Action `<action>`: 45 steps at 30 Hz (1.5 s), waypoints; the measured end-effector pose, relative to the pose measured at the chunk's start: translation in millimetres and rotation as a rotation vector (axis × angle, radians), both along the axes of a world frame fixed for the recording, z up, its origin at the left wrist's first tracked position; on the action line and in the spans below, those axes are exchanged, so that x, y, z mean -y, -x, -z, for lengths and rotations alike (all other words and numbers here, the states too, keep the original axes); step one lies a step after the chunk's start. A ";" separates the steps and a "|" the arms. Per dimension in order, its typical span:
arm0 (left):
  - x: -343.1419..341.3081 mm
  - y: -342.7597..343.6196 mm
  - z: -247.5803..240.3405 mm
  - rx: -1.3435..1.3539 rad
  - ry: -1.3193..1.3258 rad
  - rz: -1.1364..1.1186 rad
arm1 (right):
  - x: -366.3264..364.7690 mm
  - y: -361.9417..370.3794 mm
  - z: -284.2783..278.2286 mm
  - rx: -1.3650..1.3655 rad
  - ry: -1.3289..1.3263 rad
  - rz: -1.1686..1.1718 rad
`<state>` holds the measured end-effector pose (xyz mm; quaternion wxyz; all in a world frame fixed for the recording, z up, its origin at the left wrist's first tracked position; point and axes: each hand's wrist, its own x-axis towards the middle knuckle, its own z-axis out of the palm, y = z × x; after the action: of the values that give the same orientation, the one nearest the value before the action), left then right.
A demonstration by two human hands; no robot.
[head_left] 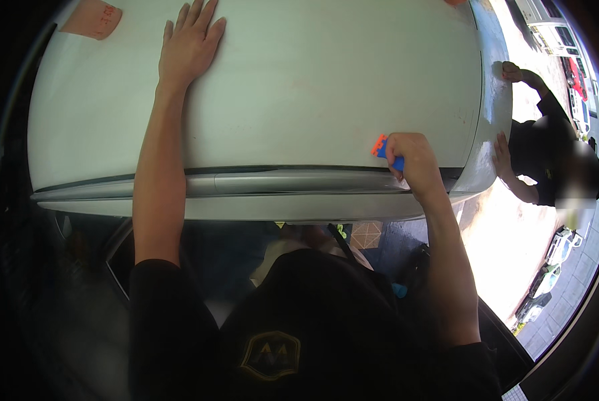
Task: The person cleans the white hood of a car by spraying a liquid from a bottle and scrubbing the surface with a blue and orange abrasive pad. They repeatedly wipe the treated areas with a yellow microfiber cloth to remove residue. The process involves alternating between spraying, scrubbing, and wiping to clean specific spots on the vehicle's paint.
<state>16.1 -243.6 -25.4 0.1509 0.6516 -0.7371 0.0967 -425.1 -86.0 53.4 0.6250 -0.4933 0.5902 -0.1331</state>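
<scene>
White car roof (299,87) fills the upper frame, w/ near edge running left to right along a grey trim rail (246,184) just below the panel. Roof curves down at the right end, where it meets bright pavement. Wide bare panel between the two hands; lots of open surface toward the far edge.

Left hand (189,43) lies flat, palm down, fingers spread, holding nothing, well up the roof near the far-left part. An orange-pink sticker (93,18) sits near it, toward the far-left corner, not touching.

Right hand (413,160) is closed in a fist around a small scraper (385,151) w/ blue handle & orange head. Orange head pokes out on the hand's left side, touching the roof right at the near edge, just above the rail. Handle mostly hidden in the fist.

At the roof's right end another person (546,154) in dark top has both hands on the curved end, well apart from the scraper. Parked cars (553,260) beyond on the right.
</scene>
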 end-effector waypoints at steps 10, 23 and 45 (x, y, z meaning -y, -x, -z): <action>-22.8 27.4 -42.2 -0.146 -0.217 -0.062 | -27.5 -74.3 -1.3 -0.174 0.238 -0.036; -10.1 26.7 -30.0 -0.120 -0.153 -0.024 | -25.2 -100.6 6.1 -0.121 0.305 -0.103; -6.3 27.9 -39.0 -0.145 -0.161 -0.026 | -31.1 -103.7 5.1 -0.100 0.355 0.027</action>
<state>-11.8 -237.4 13.7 0.1498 0.6762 -0.7213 -0.0083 -321.4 -54.9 48.3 0.4960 -0.5939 0.5944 -0.2190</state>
